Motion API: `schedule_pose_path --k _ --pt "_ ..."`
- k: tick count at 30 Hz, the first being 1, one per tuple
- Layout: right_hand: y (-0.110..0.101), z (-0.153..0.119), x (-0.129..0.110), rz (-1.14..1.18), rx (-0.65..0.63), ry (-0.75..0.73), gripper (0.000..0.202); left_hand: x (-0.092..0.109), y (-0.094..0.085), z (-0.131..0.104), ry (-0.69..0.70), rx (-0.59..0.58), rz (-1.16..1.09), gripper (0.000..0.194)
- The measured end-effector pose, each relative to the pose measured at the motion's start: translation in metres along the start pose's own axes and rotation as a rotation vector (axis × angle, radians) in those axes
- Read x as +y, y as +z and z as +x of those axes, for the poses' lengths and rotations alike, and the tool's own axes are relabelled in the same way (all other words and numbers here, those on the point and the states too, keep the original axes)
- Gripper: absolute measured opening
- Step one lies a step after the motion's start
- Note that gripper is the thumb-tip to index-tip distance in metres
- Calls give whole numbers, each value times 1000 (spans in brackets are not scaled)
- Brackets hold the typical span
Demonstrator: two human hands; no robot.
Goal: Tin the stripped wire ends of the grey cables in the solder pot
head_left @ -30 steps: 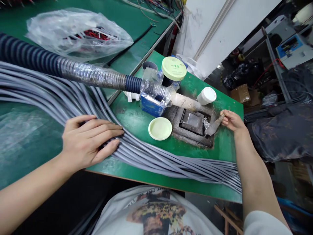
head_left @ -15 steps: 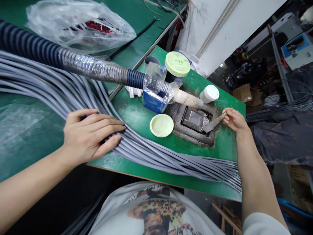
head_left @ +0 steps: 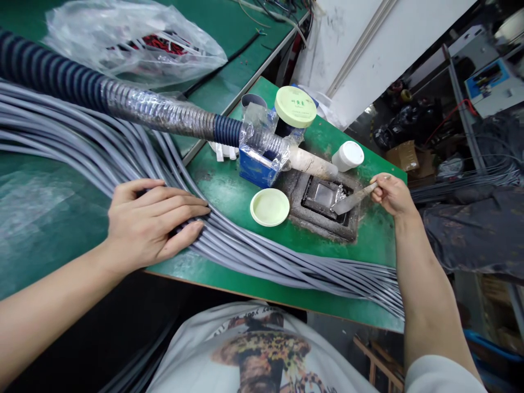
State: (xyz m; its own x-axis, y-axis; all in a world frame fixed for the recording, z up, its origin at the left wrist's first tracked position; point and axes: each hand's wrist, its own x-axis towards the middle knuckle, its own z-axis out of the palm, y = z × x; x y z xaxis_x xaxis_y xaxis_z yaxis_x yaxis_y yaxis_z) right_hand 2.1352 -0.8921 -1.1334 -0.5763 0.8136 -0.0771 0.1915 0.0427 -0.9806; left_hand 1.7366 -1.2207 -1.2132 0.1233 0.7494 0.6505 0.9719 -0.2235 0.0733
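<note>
My left hand (head_left: 158,221) lies with fingers stretched out across a thick bundle of grey cables (head_left: 262,251), pressing on top of it. My right hand (head_left: 391,195) is closed round the narrow end of a flat metal scraper (head_left: 352,203). Its broad tip reaches into a small square solder pot (head_left: 325,195) and touches silvery, crumpled-looking residue (head_left: 340,194) at the right side of the shiny molten surface. The pot sits inside a dirty, crusted frame (head_left: 298,215) on the green bench. A pale extraction nozzle (head_left: 313,162) ends just above the pot.
A ribbed hose (head_left: 155,109) crosses above the cables to the nozzle, propped at a blue box (head_left: 257,168). Around the pot stand a shallow pale-green dish (head_left: 269,207), a white jar (head_left: 347,156) and a green-lidded tub (head_left: 295,106). A plastic bag (head_left: 131,41) lies further back.
The scraper's tip has moved left across the pot, pushing the silvery residue slightly leftward. My right hand has shifted a little up and left; my left hand stays on the cables.
</note>
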Motion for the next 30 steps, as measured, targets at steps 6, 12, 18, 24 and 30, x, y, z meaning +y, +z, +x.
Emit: schedule_pose_path --k 6,12,18,24,30 --pt "9 6 -7 -45 -14 -2 21 -1 -1 -1 11 -2 6 16" --pt "15 13 -12 -72 -16 -12 25 0 -2 1 21 6 15 16" --pt "18 12 -13 -98 1 -45 25 0 -1 0 -6 1 5 16" --pt "17 10 -13 -141 32 -53 29 -2 -2 -1 3 -15 -5 18" --pt "19 10 -13 -150 39 -81 29 0 -1 0 3 -12 3 17"
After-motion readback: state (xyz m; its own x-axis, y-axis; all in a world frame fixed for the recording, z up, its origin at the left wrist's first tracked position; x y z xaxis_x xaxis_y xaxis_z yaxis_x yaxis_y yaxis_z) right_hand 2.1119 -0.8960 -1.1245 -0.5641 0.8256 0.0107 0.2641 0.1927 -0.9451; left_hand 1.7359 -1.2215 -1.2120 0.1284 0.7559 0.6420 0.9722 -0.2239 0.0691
